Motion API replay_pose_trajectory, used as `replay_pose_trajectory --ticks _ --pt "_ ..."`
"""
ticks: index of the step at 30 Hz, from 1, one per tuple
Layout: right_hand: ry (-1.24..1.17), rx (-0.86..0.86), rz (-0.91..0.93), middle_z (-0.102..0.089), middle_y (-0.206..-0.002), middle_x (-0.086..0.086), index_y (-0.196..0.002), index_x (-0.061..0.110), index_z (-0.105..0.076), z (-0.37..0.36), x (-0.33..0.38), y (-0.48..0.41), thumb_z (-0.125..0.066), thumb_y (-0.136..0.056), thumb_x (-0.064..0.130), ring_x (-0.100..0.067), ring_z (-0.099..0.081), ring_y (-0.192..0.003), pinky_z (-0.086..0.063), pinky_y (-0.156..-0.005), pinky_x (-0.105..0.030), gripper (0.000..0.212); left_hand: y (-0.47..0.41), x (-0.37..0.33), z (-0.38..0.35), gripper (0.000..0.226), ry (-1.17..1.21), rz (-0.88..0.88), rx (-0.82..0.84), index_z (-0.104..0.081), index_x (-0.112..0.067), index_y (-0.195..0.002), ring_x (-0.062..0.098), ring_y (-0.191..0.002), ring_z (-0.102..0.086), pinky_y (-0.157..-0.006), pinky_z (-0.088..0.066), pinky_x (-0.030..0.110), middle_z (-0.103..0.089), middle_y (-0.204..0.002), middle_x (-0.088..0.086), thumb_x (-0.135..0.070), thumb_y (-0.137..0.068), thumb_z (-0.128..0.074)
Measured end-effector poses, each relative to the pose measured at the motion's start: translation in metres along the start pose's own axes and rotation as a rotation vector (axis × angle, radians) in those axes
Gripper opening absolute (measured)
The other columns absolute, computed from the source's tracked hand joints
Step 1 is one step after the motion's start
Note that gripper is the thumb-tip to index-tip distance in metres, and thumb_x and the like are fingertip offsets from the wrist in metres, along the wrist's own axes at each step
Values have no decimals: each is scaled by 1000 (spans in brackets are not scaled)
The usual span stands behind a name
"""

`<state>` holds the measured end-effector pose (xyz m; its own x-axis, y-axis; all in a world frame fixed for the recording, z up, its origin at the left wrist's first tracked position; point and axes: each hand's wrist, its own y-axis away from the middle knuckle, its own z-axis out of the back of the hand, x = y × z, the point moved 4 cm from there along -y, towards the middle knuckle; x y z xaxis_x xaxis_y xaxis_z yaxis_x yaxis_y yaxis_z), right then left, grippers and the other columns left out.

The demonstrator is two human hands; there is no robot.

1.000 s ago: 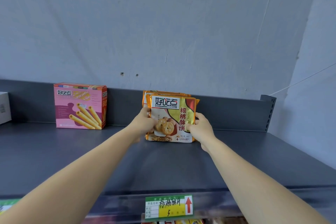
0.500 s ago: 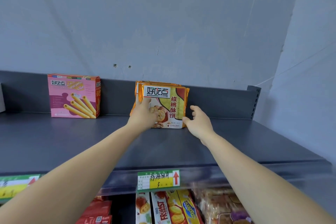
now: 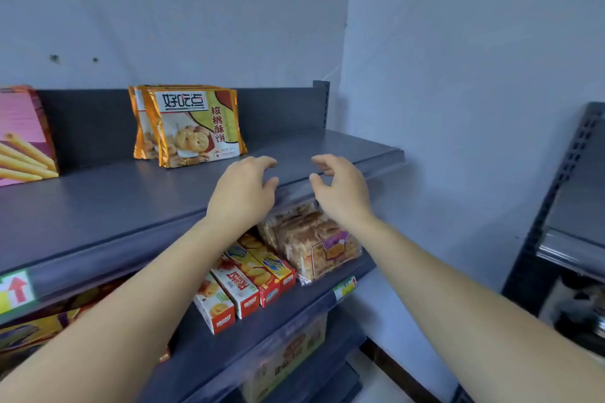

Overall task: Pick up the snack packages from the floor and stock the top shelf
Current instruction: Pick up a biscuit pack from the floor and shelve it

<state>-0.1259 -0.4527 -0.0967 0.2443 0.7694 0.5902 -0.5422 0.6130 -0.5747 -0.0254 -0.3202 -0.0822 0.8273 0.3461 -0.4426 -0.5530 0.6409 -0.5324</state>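
Hovering over shelf (image 3: 98, 206) front edge: left hand (image 3: 244, 193), right hand (image 3: 340, 190), both empty, fingers loosely curled; packs (image 3: 193, 127) upright at back edge, untouched; risk: front pack, soft and thin-based, may tip forward; more stock pushed in carelessly could topple row.

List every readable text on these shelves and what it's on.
"好吃点": front orange cookie package, top banner.
"核桃酥饼": same package, written vertically.
"FRUAST", roughly: red-and-white boxes.
Red up arrow, no words readable: shelf-edge tag.
Too blurred to read: pink box, bread bag label.
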Motion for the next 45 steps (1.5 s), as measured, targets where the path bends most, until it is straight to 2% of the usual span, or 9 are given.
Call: replay_pose_trajectory --ticks 8,12,17,20,23,28,34,39,45 --pt "194 -100 -215 -60 -123 -3 -124 17 -60 93 -32 133 -57 -90 17 -20 -56 -114 -44 -98 -34 34 89 -69 -40 37 56 -206 140 -57 -14 -127 32 -114 -53 -94 -44 41 -62 -121 10 -19 -91 -54" --pt "294 -149 -321 -60 -120 -4 -125 17 -60 147 -48 204 -56 -91 16 -20 -56 -112 -44 -94 -33 34 135 -117 -63 35 106 -339 236 -61 -6 -122 37 -110 -55 -94 -43 41 -64 -116 17 -14 -88 -57" --pt "445 -196 -445 -61 -115 -7 -124 14 -61 224 -62 308 -54 -90 13 -22 -55 -110 -42 -92 -32 35 213 -191 -89 40 197 -438 388 -54 -7 -132 37 -117 -51 -97 -42 44 -60 -124 18 -17 -93 -54" --pt "543 -233 -551 -62 -120 -4 -123 17 -62 272 -65 377 -54 -89 14 -21 -56 -114 -46 -92 -34 35 264 -237 -99 41 254 -498 477 -51 -11 -135 34 -121 -48 -97 -43 43 -56 -130 14 -20 -95 -50" --pt "623 -236 -651 -60 -125 -5 -127 18 -60 319 -60 454 -52 -92 14 -23 -54 -117 -46 -94 -37 37 325 -282 -101 40 290 -549 541 -50 -14 -136 32 -121 -47 -93 -43 41 -56 -130 11 -20 -96 -48" --pt "688 -300 -806 -60 -124 -6 -124 16 -61 384 -34 593 -53 -90 12 -22 -53 -117 -46 -93 -34 36 439 -348 -97 41 345 -666 688 -48 -14 -138 29 -123 -45 -96 -43 43 -55 -132 9 -22 -98 -47" --pt "757 -390 -1022 -62 -117 -6 -120 16 -64 443 -6 740 -54 -85 8 -25 -56 -110 -47 -83 -35 38 567 -415 -92 40 361 -849 815 -51 -14 -135 31 -118 -50 -94 -45 44 -59 -125 9 -23 -96 -50" --pt "789 -439 -1189 -61 -123 -7 -123 16 -63 486 7 831 -53 -84 7 -26 -56 -112 -45 -87 -32 41 646 -462 -94 35 363 -974 895 -56 -12 -128 30 -109 -53 -86 -49 45 -61 -113 8 -23 -96 -50" --pt "817 -517 -1329 -62 -116 -7 -119 19 -65 531 -7 912 -53 -84 8 -25 -58 -106 -50 -84 -35 38 723 -531 -119 32 366 -1119 969 -57 -10 -124 30 -116 -51 -92 -46 45 -61 -122 9 -22 -96 -50"
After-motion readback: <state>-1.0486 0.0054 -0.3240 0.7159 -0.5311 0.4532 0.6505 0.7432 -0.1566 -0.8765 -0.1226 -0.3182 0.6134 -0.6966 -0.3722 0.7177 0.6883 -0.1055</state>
